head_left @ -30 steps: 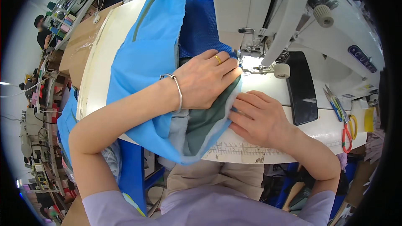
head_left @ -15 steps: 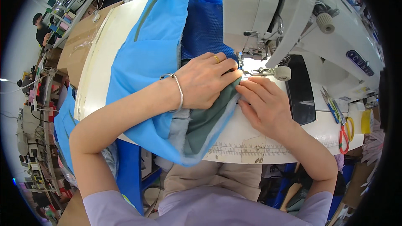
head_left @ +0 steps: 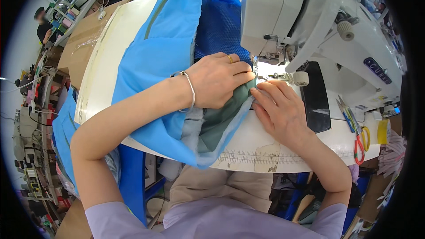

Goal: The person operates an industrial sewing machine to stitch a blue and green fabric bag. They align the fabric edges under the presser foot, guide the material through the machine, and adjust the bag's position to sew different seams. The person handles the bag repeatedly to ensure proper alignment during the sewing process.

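My left hand [head_left: 221, 79], with a ring and a bangle, has its fingers curled on the fabric piece [head_left: 141, 79] of light blue cloth, dark blue mesh [head_left: 217, 31] and green lining [head_left: 221, 119] with a pale edge, just left of the presser foot [head_left: 258, 73]. My right hand [head_left: 279, 108] grips the edge of the fabric with bent fingers, just below the foot. The white sewing machine [head_left: 270, 9] stands over the lit needle area. The edge under my fingertips is partly hidden.
Scissors [head_left: 359, 144] and a black pad [head_left: 316, 97] lie at the right on the white table [head_left: 99, 73], near a yellow roll [head_left: 383, 132]. Cardboard [head_left: 79, 35] and more blue fabric [head_left: 66, 128] are at the left. A person [head_left: 43, 28] stands beyond, among machines and shelves.
My right hand has moved up along the fabric edge toward the presser foot. My left hand stays on the fabric with little change. The view has shifted slightly.
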Motion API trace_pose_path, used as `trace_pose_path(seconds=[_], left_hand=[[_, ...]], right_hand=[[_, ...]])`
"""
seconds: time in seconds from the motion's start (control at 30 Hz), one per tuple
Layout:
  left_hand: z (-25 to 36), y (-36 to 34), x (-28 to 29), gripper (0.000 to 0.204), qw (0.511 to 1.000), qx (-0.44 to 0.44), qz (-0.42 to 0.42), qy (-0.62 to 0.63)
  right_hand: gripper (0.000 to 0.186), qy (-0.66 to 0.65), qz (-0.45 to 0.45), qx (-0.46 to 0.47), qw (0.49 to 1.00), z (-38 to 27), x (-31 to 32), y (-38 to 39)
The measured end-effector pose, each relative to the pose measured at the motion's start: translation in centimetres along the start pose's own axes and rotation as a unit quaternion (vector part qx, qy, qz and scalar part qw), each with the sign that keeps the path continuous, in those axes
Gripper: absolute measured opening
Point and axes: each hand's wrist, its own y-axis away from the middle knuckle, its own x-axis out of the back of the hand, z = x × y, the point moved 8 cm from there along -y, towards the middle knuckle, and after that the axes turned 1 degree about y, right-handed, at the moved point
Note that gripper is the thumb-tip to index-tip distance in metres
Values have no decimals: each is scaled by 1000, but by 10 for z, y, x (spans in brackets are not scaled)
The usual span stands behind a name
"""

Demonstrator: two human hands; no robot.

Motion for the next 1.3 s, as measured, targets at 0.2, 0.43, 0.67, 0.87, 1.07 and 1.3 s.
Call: trace_pose_path(seconds=[0.2,0.43,0.67,0.87,1.07,1.3], left_hand=[[-4,0,-2,54,1000,7,4,-3],[-7,7,-4,54,998,-2,65,19],[-3,3,-4,52,998,-5,59,5],[-5,4,-8,47,997,-19,73,-6],[-10,3,-7,43,996,-20,82,-8],[-11,1,-5,47,997,-5,71,-3]], right_hand=[[32,4,-1,-10,1000,3,0,-1],[32,3,-1,-4,1000,4,0,-2],[31,27,1,-3,1000,3,0,-2],[29,41,-4,-7,999,3,0,-2],[29,45,4,3,999,1,2,-5],[28,42,6,-2,999,4,-1,-3]])
